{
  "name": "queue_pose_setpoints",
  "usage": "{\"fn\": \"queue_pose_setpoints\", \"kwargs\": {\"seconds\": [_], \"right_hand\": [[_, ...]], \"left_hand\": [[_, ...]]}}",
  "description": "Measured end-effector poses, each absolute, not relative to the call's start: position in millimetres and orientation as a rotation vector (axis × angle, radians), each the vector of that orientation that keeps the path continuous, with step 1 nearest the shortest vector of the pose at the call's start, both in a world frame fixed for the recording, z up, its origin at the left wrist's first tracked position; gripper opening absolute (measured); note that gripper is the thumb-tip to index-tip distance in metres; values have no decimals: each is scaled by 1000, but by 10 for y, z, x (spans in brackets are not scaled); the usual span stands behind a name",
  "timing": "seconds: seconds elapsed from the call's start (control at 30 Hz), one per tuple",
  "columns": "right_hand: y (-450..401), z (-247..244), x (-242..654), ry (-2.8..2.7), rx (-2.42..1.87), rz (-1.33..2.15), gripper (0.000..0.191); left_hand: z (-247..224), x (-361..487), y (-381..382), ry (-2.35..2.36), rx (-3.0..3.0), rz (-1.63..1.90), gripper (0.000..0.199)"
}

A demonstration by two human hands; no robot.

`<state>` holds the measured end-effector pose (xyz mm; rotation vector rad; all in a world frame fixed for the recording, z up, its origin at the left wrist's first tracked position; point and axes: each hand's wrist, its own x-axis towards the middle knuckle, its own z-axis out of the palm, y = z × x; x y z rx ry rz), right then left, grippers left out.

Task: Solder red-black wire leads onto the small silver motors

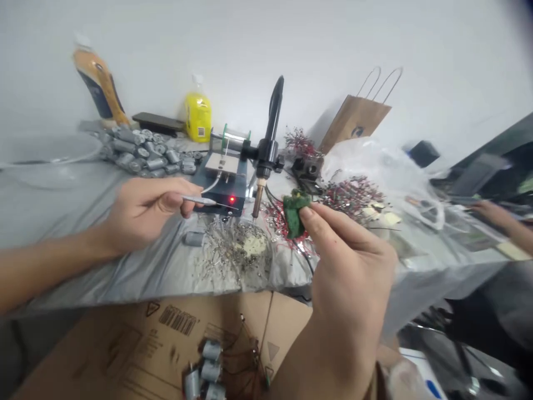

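Grey-sheeted table (pixel 104 272) before both hands; soldering iron (pixel 272 119) upright in stand between them. Right hand (pixel 350 266) pinched green circuit board (pixel 295 211), held above wire scraps. Left hand (pixel 145 214) closed on metal tweezers (pixel 199 200) (tips just before blue station (pixel 216 191) with red light).

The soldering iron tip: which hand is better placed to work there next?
Right, probably: the right hand pinches the green circuit board beside the iron's tip, while the left hand, holding a metal tool, sits further off.
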<state>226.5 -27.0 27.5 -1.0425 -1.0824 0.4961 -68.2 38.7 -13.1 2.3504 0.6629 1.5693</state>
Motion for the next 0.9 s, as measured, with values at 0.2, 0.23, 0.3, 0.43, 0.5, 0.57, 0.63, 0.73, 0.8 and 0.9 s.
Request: {"fn": "queue_pose_setpoints", "kwargs": {"seconds": [0.2,0.23,0.3,0.43,0.5,0.57,0.63,0.73,0.8,0.9], "right_hand": [[-233,179,2369,-1056,-986,736,16],[-215,167,2391,-1039,-995,794,17],[-165,133,2413,-1005,-1010,931,22],[-55,71,2382,-966,-996,1104,27],[-21,55,2366,-953,-984,1129,26],[-1,46,2360,-940,-998,1143,27],[12,39,2354,-928,-1033,1139,30],[22,35,2317,-932,-1076,1137,32],[20,42,2276,-950,-1080,1159,32],[11,65,2222,-983,-1079,1183,33]], "left_hand": [[-150,-673,380,621,2310,1604,37],[-147,-668,374,624,2303,1600,38],[-135,-653,357,640,2280,1587,40],[-118,-620,319,707,2219,1567,38],[-117,-612,309,725,2203,1569,39],[-114,-609,306,726,2201,1571,39],[-100,-606,306,718,2210,1562,40],[-57,-595,307,701,2232,1548,43],[-31,-591,311,691,2237,1541,45],[-37,-609,327,683,2259,1519,47]]}}
